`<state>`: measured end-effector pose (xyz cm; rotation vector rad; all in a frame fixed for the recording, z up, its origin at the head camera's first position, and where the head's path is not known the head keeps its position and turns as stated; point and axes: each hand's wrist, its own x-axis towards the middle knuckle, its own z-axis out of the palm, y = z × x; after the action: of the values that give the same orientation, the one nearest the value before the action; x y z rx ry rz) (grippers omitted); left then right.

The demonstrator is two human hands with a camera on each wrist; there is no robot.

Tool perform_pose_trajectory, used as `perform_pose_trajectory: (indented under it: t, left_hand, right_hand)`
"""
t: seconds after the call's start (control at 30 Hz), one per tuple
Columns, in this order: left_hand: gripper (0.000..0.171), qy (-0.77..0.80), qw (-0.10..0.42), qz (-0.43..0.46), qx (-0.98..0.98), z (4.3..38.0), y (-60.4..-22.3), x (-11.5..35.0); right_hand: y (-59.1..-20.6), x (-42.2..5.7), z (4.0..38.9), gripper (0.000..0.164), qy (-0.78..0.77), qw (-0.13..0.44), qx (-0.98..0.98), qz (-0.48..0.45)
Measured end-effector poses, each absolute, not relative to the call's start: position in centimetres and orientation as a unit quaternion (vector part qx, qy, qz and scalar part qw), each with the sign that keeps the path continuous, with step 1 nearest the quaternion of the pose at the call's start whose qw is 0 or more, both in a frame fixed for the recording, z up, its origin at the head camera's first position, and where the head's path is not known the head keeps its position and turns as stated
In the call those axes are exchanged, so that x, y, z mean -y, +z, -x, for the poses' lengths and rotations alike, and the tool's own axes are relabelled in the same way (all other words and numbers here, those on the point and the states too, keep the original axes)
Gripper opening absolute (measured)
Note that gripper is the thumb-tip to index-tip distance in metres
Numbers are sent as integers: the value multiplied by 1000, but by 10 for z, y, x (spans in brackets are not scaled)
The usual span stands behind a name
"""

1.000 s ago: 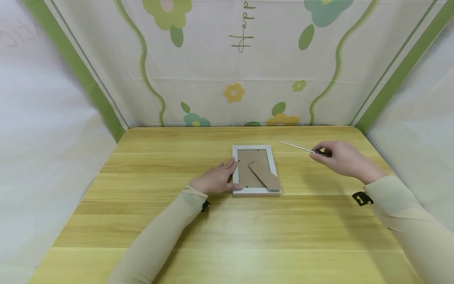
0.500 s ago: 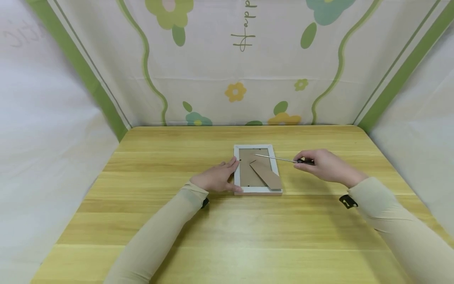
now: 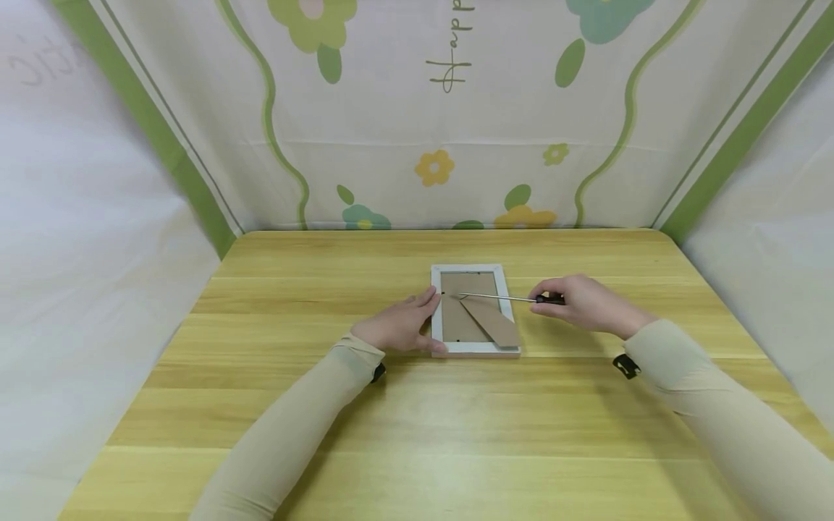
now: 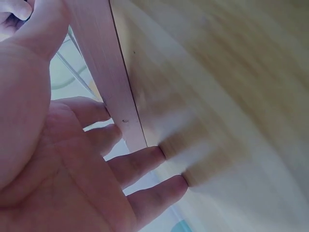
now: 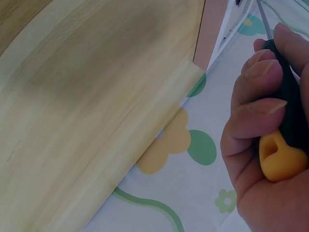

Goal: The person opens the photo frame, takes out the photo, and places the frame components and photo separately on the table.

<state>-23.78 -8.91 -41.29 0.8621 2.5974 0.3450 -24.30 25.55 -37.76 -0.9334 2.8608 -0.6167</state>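
A white picture frame (image 3: 436, 318) lies face down on the table, its brown backing board (image 3: 462, 329) and slanted brown easel leg (image 3: 495, 325) showing. My left hand (image 3: 400, 325) steadies the frame's left side: the thumb rests at the near left corner and the fingers reach along the outer edge. In the left wrist view those fingers (image 4: 145, 166) are nearly straight, fingertips at the edge and the tabletop. My right hand (image 3: 589, 307) grips a screwdriver (image 5: 289, 104) with a black and yellow handle. Its thin metal shaft (image 3: 498, 297) crosses the frame, with the tip near the leg's upper end.
The wooden table (image 3: 417, 434) stretches around the frame on every side. Behind it hangs a white cloth (image 3: 365, 108) with printed flowers, and white cloth walls (image 3: 85, 217) stand on the left and right. Small dark tabs (image 3: 457, 340) sit along the backing's edge.
My right hand has moved left with the screwdriver, bringing the tip from beyond the frame's far right corner to over the backing board. My left hand has stayed at the frame's left side.
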Motion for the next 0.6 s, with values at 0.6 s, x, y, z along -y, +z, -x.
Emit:
perform_pose_trajectory:
  t: [0.6]
  left_hand:
    - [113, 133, 194, -283, -930, 238, -409, 86]
  right_hand:
    - [-380, -247, 256, 25, -185, 55, -929, 315]
